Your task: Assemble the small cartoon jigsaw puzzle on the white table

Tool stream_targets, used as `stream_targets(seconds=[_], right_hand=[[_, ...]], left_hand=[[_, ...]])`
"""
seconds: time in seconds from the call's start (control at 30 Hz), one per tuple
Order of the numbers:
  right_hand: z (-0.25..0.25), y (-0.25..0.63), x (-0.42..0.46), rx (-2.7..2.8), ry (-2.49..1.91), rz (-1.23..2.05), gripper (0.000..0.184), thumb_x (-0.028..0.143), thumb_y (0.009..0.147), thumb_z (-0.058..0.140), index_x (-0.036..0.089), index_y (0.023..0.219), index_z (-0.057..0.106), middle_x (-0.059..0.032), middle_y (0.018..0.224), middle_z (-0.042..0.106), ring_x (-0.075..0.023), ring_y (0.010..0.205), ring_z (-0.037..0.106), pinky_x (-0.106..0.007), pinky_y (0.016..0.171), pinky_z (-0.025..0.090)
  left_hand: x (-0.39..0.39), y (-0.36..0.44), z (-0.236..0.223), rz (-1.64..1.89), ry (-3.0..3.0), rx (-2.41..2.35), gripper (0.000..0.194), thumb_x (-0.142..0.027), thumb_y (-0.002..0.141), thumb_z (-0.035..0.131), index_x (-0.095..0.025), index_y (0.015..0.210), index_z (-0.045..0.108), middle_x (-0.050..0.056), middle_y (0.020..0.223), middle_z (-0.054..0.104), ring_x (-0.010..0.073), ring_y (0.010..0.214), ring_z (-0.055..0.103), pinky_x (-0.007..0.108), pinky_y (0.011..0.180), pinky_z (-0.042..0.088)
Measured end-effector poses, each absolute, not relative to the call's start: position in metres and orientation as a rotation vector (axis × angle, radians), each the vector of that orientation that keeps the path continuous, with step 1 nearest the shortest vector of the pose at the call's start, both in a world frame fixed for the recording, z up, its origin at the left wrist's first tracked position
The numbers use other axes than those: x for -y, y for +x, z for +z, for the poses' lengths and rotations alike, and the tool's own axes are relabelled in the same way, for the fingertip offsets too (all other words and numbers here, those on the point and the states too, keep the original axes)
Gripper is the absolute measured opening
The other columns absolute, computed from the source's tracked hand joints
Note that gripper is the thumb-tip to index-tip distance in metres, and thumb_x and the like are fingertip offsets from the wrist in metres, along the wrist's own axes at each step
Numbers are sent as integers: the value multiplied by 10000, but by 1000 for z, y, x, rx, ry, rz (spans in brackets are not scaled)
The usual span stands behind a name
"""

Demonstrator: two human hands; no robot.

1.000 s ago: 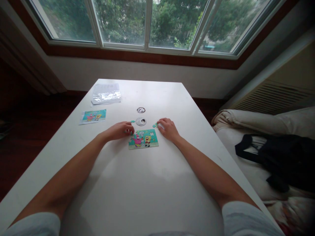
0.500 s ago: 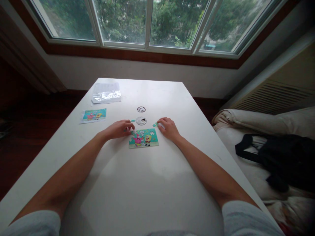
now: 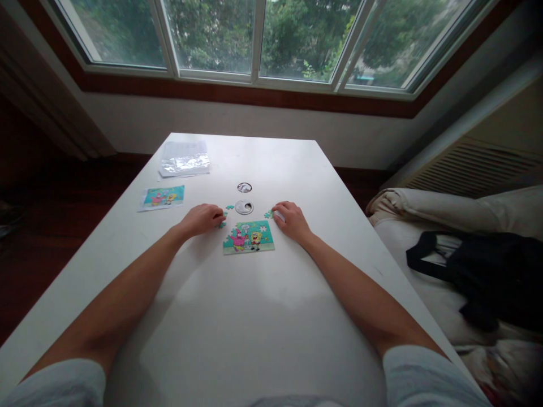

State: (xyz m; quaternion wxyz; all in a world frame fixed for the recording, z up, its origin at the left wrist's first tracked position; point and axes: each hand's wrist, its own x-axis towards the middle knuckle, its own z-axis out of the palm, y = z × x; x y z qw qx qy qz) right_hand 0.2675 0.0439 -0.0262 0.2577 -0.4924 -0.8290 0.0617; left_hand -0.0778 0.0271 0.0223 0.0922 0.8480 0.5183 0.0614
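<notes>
A partly assembled jigsaw puzzle (image 3: 248, 237) of cartoon figures lies flat on the white table, its upper left edge uneven. Left of that edge, my left hand (image 3: 201, 219) has its fingers drawn together at a small teal puzzle piece (image 3: 222, 224), which they partly cover. Another loose piece (image 3: 229, 207) lies just beyond the fingertips. My right hand (image 3: 292, 219) rests on the table beyond the puzzle's right side, thumb and fingers apart with a pale patch between them. Teal pieces (image 3: 268, 214) touch or lie close to its fingertips.
Two round grey-and-white discs (image 3: 244, 207) lie behind the puzzle. A printed picture sheet (image 3: 163, 197) is at the left, with a clear plastic bag (image 3: 185, 159) farther back. Right of the table (image 3: 254, 322), a black garment (image 3: 492, 277) lies on a pale couch (image 3: 394, 232).
My left hand has moved left, away from the puzzle's upper left corner, and its fingers have closed together. My right hand has stayed in place.
</notes>
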Motion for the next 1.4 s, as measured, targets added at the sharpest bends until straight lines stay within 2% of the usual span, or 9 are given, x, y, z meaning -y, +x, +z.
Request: stream_targets(seconds=[0.1, 0.2, 0.3, 0.77, 0.97, 1.23, 1.4], right_hand=[[-26, 267, -43, 2249, -1342, 177, 216, 263, 950, 583, 255, 1129, 704, -85, 1241, 665, -281, 1154, 561, -449, 1008, 438], [-26, 267, -43, 2243, -1339, 179, 215, 266, 951, 582, 256, 1126, 705, -84, 1239, 664, -279, 1151, 562, -447, 1007, 437], [-27, 268, -43, 2241, -1336, 179, 208, 273, 955, 579, 258, 1119, 707, -84, 1236, 664, -279, 1151, 562, -447, 1007, 436], [-26, 267, -44, 2243, -1340, 173, 203, 267, 951, 589, 257, 1119, 703, -84, 1238, 666, -280, 1150, 567, -442, 1006, 439], [-26, 267, -44, 2251, -1343, 160, 203, 273, 963, 581, 251, 1126, 701, -87, 1241, 662, -274, 1149, 565, -432, 1005, 435], [-28, 267, -45, 2247, -1327, 157, 207, 276, 965, 577, 238, 1125, 703, -92, 1234, 663, -277, 1149, 562, -439, 1010, 432], [-27, 267, -44, 2232, -1315, 163, 208, 283, 968, 574, 238, 1125, 702, -100, 1228, 665, -284, 1151, 568, -455, 1003, 440]], left_hand=[[-29, -82, 24, 224, 2498, -1442, 217, -335, 908, 522, -223, 885, 707, 38, 842, 687, 161, 721, 584, 258, 631, 377], [-28, -85, 31, 208, 2460, -1275, 259, -272, 876, 530, -232, 1038, 728, 41, 933, 688, 156, 768, 610, 246, 690, 438], [-24, -87, 39, 170, 2435, -1168, 281, -267, 865, 554, -247, 1076, 739, 43, 981, 669, 149, 778, 622, 241, 714, 463], [-20, -73, 30, 199, 2507, -1213, 250, -275, 816, 590, -239, 1043, 688, 27, 951, 664, 164, 767, 597, 256, 689, 433], [-16, -66, 23, 214, 2537, -1211, 190, -263, 773, 629, -219, 957, 642, 21, 907, 640, 169, 753, 565, 264, 644, 394], [-19, -71, 24, 306, 2388, -1040, 228, -325, 889, 614, -209, 1061, 708, 51, 1014, 609, 145, 781, 567, 241, 690, 430], [-18, -75, 22, 368, 2333, -982, 258, -364, 910, 629, -213, 1087, 741, 55, 1006, 579, 129, 756, 545, 239, 696, 434]])
